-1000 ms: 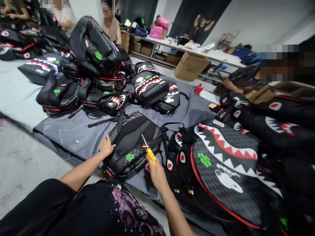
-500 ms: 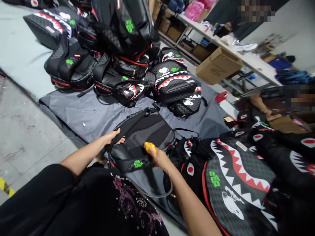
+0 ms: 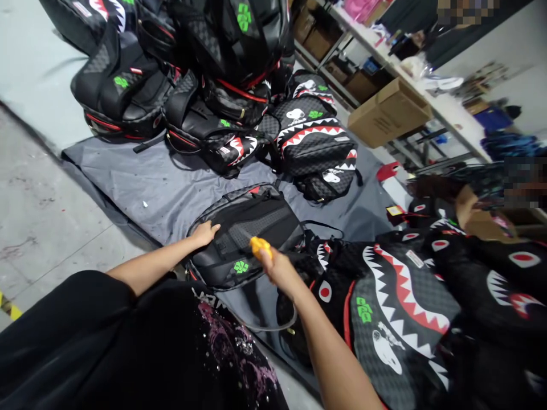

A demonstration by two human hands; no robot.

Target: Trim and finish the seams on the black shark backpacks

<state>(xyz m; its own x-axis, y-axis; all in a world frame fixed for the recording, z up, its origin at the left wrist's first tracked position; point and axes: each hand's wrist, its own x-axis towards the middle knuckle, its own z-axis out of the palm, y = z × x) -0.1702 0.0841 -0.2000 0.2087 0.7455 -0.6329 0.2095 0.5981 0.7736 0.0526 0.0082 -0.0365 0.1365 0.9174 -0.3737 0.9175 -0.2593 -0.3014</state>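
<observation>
A black backpack (image 3: 248,228) with a green logo lies back side up on the grey mat (image 3: 141,176) in front of me. My left hand (image 3: 205,232) rests on its left edge, fingers flat on the fabric. My right hand (image 3: 277,267) is closed around a yellow-handled tool (image 3: 260,246), held over the backpack's lower right side. The tool's tip is hidden or blurred.
A pile of shark-mouth backpacks (image 3: 401,307) lies at my right, and more are stacked at the back (image 3: 222,62). A cardboard box (image 3: 387,111) stands under a long table (image 3: 444,108). Another person's arm (image 3: 465,202) shows at the right. Bare concrete floor (image 3: 38,216) lies left.
The strap my left hand was holding up is down, and the hand now lies flat on the backpack. My view has tilted down. The yellow tool stays over the backpack.
</observation>
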